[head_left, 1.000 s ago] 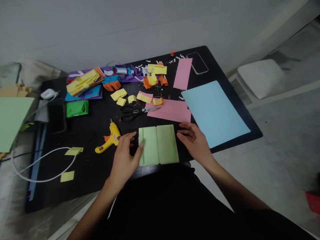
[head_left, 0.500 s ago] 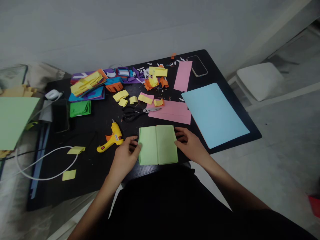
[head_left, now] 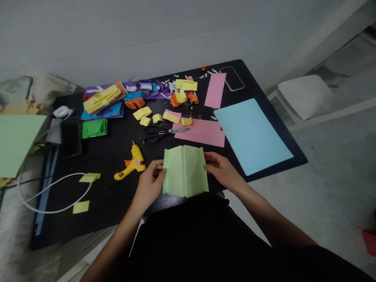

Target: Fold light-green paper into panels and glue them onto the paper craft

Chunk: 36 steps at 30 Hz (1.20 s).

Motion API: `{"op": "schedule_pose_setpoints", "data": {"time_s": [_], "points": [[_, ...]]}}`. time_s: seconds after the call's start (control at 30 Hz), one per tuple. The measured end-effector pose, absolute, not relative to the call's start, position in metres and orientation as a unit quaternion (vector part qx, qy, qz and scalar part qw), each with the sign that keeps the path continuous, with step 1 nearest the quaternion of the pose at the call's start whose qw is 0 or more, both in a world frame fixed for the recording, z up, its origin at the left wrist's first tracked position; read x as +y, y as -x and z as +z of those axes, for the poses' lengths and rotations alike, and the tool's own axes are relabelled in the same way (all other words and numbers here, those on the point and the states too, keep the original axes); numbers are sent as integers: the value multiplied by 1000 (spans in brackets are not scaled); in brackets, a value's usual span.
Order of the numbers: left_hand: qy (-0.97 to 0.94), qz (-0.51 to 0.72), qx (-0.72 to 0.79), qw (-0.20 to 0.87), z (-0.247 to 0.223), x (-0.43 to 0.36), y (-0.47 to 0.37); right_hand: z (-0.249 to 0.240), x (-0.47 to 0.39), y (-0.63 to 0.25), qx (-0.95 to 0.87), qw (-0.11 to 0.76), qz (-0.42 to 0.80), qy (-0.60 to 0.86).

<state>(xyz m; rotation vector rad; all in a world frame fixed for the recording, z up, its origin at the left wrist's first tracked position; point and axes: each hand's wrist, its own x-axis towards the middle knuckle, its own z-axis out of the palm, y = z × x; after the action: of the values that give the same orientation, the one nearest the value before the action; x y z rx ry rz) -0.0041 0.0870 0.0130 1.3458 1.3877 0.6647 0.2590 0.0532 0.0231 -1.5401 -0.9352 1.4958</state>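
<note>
A folded sheet of light green paper (head_left: 194,170) is between my hands near the table's front edge, its middle crease raised and its two side flaps angled outward. My left hand (head_left: 149,180) pinches the left flap between thumb and fingers. On the opposite side, my right hand (head_left: 221,170) grips the right flap the same way. Left of the paper lies a yellow glue gun (head_left: 133,161), nozzle pointing away from me. Black-handled scissors (head_left: 161,133) rest just beyond the paper, their blades over a pink sheet (head_left: 202,132).
Light blue paper (head_left: 252,135) lies at the right. Folded yellow pieces (head_left: 143,113), colourful bundles (head_left: 102,100) and a green bundle (head_left: 94,128) fill the back. Phones lie at the back right (head_left: 232,78) and left (head_left: 71,137). A white cable (head_left: 53,211) loops at the left.
The green paper, lying nearly flat before, is now bent up along its middle crease, with its side flaps opened out. Both hands keep their hold at its sides.
</note>
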Motion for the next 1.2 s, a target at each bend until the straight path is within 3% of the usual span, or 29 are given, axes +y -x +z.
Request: {"op": "schedule_pose_setpoints", "data": {"time_s": [0.27,0.63,0.8,1.07,1.2], "points": [[-375,357,521,678,24,76,-26,39,53,-218,-312,447,659,519],[-382,419,526,634,6,76,-29,45,48,-198,-377,480,598,519],[-413,414,539,606,18,79,-26,50,45,-200,-340,446,671,485],[-277,414,434,751,25,74,-23,45,47,-200,-349,476,622,515],[-295,430,446,727,25,66,-28,46,41,-194,-401,478,598,503]]}}
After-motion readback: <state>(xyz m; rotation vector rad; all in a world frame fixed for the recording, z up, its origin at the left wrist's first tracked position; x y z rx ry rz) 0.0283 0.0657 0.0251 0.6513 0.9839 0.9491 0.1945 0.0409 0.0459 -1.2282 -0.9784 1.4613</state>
